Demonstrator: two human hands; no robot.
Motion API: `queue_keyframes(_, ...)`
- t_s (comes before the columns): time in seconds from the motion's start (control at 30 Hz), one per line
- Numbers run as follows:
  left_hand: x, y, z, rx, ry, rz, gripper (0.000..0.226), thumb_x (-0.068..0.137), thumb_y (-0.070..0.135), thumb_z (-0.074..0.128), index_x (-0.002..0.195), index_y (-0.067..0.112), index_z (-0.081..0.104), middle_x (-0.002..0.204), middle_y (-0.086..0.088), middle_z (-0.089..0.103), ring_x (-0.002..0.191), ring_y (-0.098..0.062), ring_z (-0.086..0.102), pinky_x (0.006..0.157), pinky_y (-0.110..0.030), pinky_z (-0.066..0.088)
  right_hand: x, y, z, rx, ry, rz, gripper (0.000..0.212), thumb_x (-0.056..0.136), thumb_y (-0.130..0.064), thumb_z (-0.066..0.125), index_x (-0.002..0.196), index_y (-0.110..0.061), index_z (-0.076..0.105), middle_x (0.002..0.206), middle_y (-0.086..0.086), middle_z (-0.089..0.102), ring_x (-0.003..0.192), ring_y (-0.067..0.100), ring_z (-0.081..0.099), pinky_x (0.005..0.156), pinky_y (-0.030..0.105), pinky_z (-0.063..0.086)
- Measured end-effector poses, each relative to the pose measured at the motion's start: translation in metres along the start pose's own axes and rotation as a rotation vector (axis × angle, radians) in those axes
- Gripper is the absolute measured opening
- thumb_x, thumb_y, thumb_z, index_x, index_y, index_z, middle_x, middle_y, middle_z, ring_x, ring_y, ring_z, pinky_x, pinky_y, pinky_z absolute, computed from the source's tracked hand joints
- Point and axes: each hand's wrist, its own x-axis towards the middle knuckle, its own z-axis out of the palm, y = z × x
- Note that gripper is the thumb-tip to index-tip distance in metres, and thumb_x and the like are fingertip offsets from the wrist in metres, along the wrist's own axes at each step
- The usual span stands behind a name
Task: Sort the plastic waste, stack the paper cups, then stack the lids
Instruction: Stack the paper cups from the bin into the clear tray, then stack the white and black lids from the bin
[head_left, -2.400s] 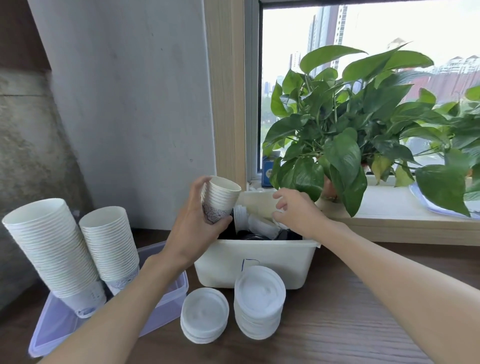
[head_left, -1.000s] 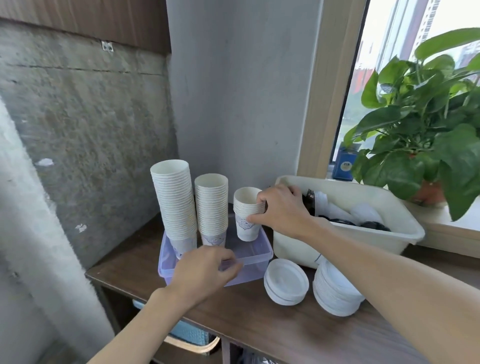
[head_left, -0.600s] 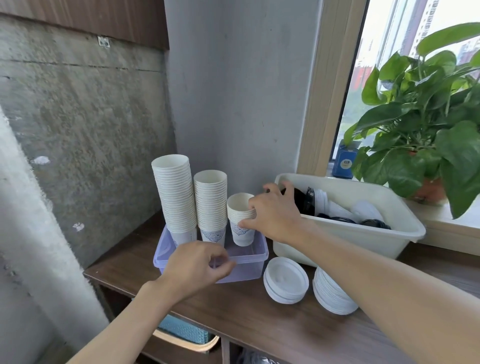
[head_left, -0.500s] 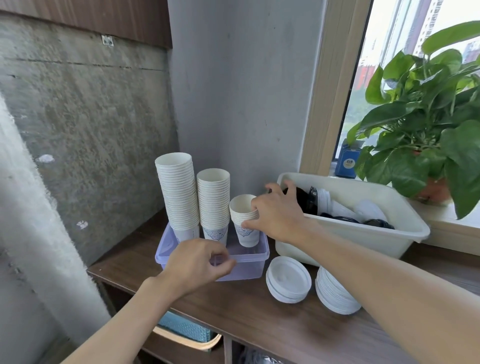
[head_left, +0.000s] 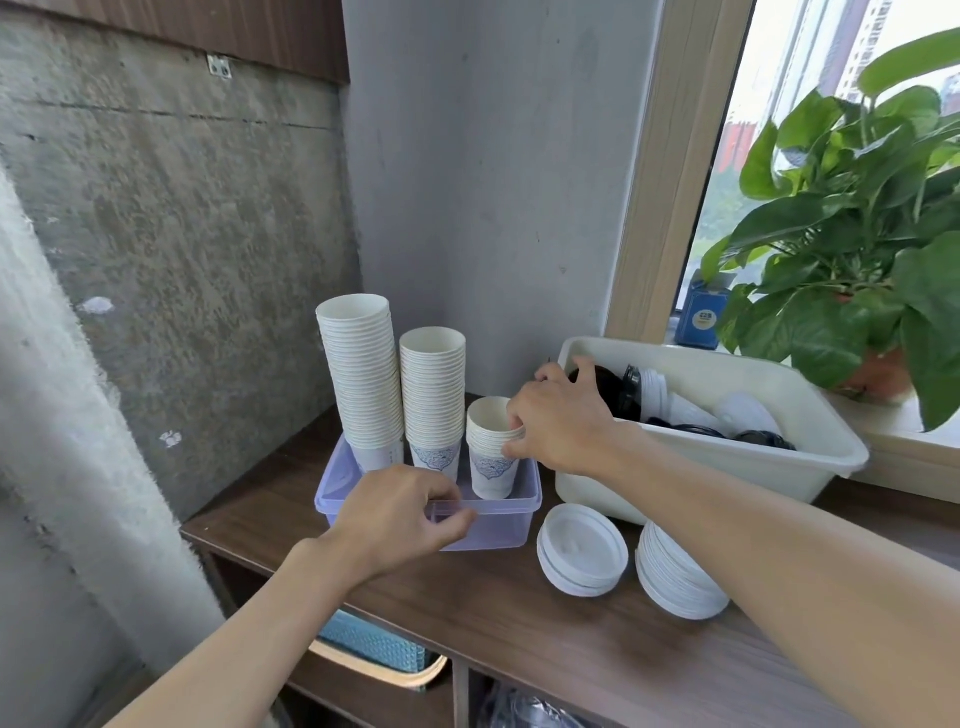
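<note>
A clear purple tub (head_left: 498, 525) on the wooden shelf holds three stacks of white paper cups: a tall stack (head_left: 361, 379), a middle stack (head_left: 434, 395) and a short stack (head_left: 488, 457). My right hand (head_left: 558, 415) grips the rim of the short stack, which stands upright in the tub. My left hand (head_left: 400, 514) pinches the tub's front rim. Two piles of white lids (head_left: 582, 556) (head_left: 675, 577) lie to the right of the tub. A cream bin (head_left: 779, 452) behind them holds black and white lids and cups.
A leafy potted plant (head_left: 852, 249) and a small blue box (head_left: 704, 317) stand on the window sill at right. Concrete wall closes the left and back. Below the shelf sits a basket with blue contents (head_left: 374, 649).
My right hand has carried the short cup stack from the bin area and set it down in the tub beside the other stacks. My left hand has taken hold of the tub's front rim.
</note>
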Motion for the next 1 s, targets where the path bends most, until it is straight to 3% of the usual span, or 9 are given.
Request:
queue_keyframes(0.1, 0.0, 0.001, 0.002, 0.018, -0.002, 0.021, 0.05, 0.075, 0.063, 0.037, 0.072, 0.023, 0.066, 0.067, 0.009, 0.064, 0.067, -0.011, 0.056, 0.059, -0.031, 0.046, -0.001, 0.0, 0.0, -0.004, 0.021, -0.007, 0.028, 0.08, -0.05, 0.061, 0.09, -0.024, 0.065, 0.098, -0.004, 0.065, 0.118, 0.023, 0.044, 0.102, 0.054, 0.02)
queue_keyframes(0.2, -0.001, 0.011, 0.001, -0.047, 0.048, 0.039, 0.041, 0.075, 0.056, 0.041, 0.084, 0.027, 0.068, 0.076, 0.016, 0.062, 0.074, -0.006, 0.055, 0.062, -0.026, 0.044, -0.007, 0.002, -0.006, 0.09, 0.035, -0.015, 0.034, 0.081, -0.049, 0.062, 0.106, -0.026, 0.063, 0.116, -0.004, 0.06, 0.121, 0.022, 0.042, 0.104, 0.052, 0.019)
queue_keyframes(0.27, -0.001, 0.021, 0.002, -0.07, 0.142, 0.122, 0.037, 0.078, 0.049, 0.048, 0.096, 0.024, 0.069, 0.085, 0.015, 0.062, 0.081, -0.008, 0.055, 0.067, -0.024, 0.042, -0.02, 0.007, -0.012, 0.162, 0.117, -0.022, 0.036, 0.083, -0.048, 0.061, 0.112, -0.028, 0.06, 0.123, -0.006, 0.056, 0.122, 0.02, 0.042, 0.106, 0.047, 0.02)
queue_keyframes(0.37, -0.003, 0.044, 0.004, -0.062, 0.213, 0.253, 0.033, 0.081, 0.042, 0.055, 0.1, 0.019, 0.068, 0.094, 0.008, 0.062, 0.086, -0.016, 0.058, 0.069, -0.031, 0.048, -0.05, 0.018, -0.019, 0.291, 0.309, -0.006, 0.029, 0.085, -0.045, 0.062, 0.108, -0.027, 0.062, 0.12, -0.009, 0.057, 0.119, 0.016, 0.045, 0.104, 0.038, 0.021)
queue_keyframes(0.47, -0.007, 0.069, 0.013, -0.053, 0.168, 0.317, 0.038, 0.084, 0.046, 0.056, 0.106, 0.018, 0.067, 0.102, 0.005, 0.061, 0.09, -0.018, 0.06, 0.07, -0.036, 0.051, -0.091, 0.03, -0.02, 0.423, 0.408, 0.047, 0.027, 0.086, -0.04, 0.066, 0.106, -0.023, 0.066, 0.116, -0.008, 0.062, 0.115, 0.017, 0.049, 0.102, 0.037, 0.024)
queue_keyframes(0.63, -0.02, 0.096, 0.047, 0.073, 0.006, 0.309, 0.052, 0.082, 0.057, 0.052, 0.119, 0.021, 0.061, 0.123, -0.001, 0.058, 0.101, -0.024, 0.06, 0.076, -0.041, 0.055, -0.154, 0.052, -0.001, 0.493, 0.394, 0.161, 0.026, 0.086, -0.04, 0.067, 0.107, -0.025, 0.064, 0.113, -0.011, 0.059, 0.114, 0.015, 0.049, 0.099, 0.035, 0.03)
queue_keyframes(0.83, -0.016, 0.104, 0.071, 0.225, -0.049, 0.203, 0.036, 0.074, 0.04, 0.079, 0.097, 0.018, 0.064, 0.124, -0.009, 0.061, 0.101, -0.036, 0.06, 0.078, -0.047, 0.052, -0.199, 0.071, 0.032, 0.635, 0.271, 0.384, 0.05, 0.078, -0.052, 0.071, 0.12, -0.029, 0.054, 0.122, -0.011, 0.045, 0.116, 0.017, 0.044, 0.095, 0.033, 0.033)
queue_keyframes(0.93, -0.013, 0.107, 0.076, 0.195, -0.083, 0.16, 0.031, 0.075, 0.033, 0.079, 0.089, 0.016, 0.056, 0.131, -0.011, 0.06, 0.105, -0.039, 0.061, 0.082, -0.047, 0.05, -0.205, 0.07, 0.043, 0.804, 0.254, 0.455, 0.057, 0.073, -0.057, 0.072, 0.121, -0.032, 0.053, 0.121, -0.015, 0.04, 0.114, 0.011, 0.044, 0.09, 0.027, 0.03)
queue_keyframes(1.0, -0.011, 0.106, 0.078, 0.107, -0.103, 0.172, 0.034, 0.077, 0.032, 0.074, 0.081, 0.02, 0.042, 0.135, -0.01, 0.056, 0.104, -0.039, 0.061, 0.077, -0.047, 0.053, -0.207, 0.068, 0.049, 0.881, 0.264, 0.465, 0.058, 0.073, -0.059, 0.071, 0.122, -0.03, 0.057, 0.122, -0.016, 0.041, 0.115, 0.008, 0.044, 0.091, 0.025, 0.034)
